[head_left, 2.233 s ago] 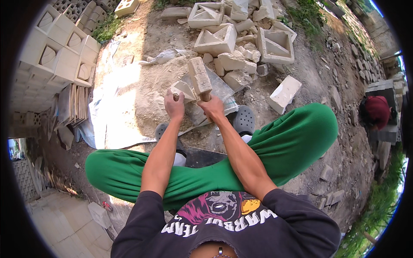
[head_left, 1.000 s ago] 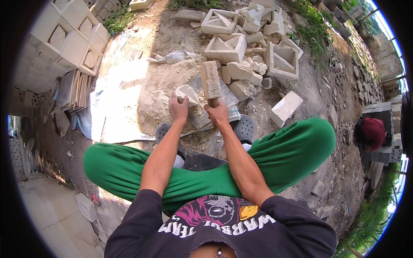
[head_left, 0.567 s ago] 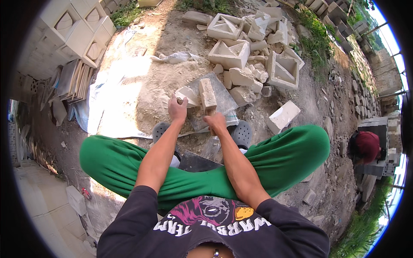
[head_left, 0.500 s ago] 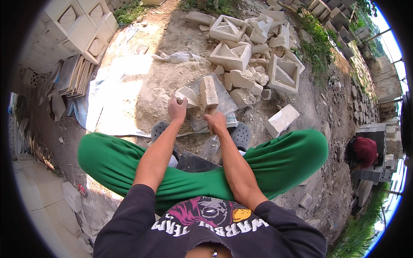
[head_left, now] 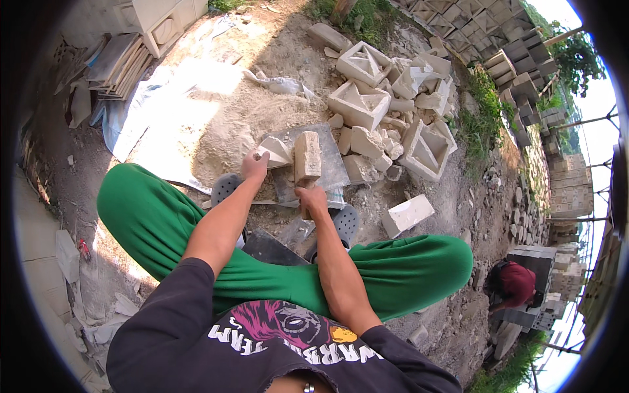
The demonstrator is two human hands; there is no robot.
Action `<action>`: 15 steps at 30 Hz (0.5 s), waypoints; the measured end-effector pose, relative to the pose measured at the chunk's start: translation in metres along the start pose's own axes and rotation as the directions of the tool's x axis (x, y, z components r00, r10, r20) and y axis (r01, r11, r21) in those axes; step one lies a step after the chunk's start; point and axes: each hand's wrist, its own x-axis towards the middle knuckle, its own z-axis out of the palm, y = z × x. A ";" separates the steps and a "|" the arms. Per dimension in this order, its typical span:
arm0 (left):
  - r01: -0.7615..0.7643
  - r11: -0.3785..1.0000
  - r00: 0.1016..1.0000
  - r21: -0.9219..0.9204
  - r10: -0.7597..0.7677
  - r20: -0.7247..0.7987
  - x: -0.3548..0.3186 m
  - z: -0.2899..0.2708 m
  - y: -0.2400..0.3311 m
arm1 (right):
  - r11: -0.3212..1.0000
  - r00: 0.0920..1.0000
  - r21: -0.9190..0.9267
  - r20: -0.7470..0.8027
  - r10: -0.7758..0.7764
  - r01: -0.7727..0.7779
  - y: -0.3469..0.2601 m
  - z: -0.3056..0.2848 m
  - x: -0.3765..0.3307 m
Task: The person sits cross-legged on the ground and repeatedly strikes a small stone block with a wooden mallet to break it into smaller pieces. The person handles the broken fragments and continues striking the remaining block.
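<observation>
My left hand (head_left: 254, 166) pinches the near left edge of a pale, angular chunk of broken block (head_left: 276, 151). My right hand (head_left: 312, 199) is closed around the short handle of a mallet with a thick, dusty, block-shaped head (head_left: 307, 157). The mallet head is just right of the chunk; whether they touch I cannot tell. Beneath both is a flat grey board (head_left: 333, 162) on the dusty ground, between my feet in grey clogs (head_left: 345, 224).
Broken pale blocks with triangular hollows (head_left: 364, 105) lie heaped beyond the board. A whitish block (head_left: 409, 216) rests by my right knee. Thin stacked panels (head_left: 121, 65) stand at far left. At far right, a person in a dark red top (head_left: 516, 281) bends near grey blocks.
The view has shifted, so the surroundings sit differently in the picture. The chunk in my left hand appears turned, showing more of a flat face. My right hand keeps its grip on the mallet.
</observation>
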 end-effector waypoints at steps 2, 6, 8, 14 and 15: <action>0.056 0.998 0.998 0.003 -0.056 0.031 -0.001 0.005 -0.002 | 0.996 1.000 0.093 -0.011 0.006 -0.005 0.000 -0.008 0.002; 0.027 0.999 0.999 -0.041 -0.029 -0.031 -0.023 0.004 0.009 | 0.972 0.973 0.190 -0.209 -0.095 0.136 -0.015 -0.015 -0.014; 0.031 0.997 0.997 -0.075 -0.036 -0.065 -0.024 0.002 0.007 | 0.954 0.957 0.235 -0.263 -0.124 0.188 -0.030 -0.015 -0.022; 0.075 0.996 0.997 -0.048 -0.074 0.011 -0.030 0.003 0.027 | 0.973 0.962 -0.179 -0.208 -0.179 0.142 0.048 -0.003 0.032; 0.080 0.995 0.997 -0.058 -0.079 0.010 -0.031 0.002 0.027 | 0.978 0.966 -0.148 -0.192 -0.174 0.147 0.051 0.001 0.030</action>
